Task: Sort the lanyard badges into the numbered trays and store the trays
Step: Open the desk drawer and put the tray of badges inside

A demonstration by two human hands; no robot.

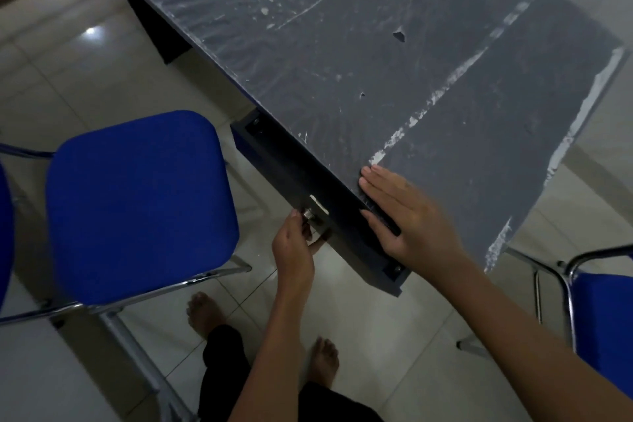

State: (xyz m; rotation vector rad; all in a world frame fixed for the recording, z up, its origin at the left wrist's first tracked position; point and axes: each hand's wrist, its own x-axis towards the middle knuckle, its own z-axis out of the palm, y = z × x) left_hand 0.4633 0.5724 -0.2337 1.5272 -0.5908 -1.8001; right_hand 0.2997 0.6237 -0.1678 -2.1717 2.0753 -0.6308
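Observation:
A dark grey desk [394,62] with a scuffed, peeling top fills the upper right. Under its near edge sits a dark drawer [281,161] with a metal lock and handle [317,207] on its front. My left hand [294,250] is at the lock, its fingers curled round a small metal piece there. My right hand [407,216] lies flat with straight fingers on the desk's near edge, above the drawer. No lanyard badges or numbered trays are in view.
A blue padded chair [140,205] with a chrome frame stands left of the drawer. Another blue chair [603,319] is at the right edge. My bare feet [205,315] stand on the pale tiled floor below the desk.

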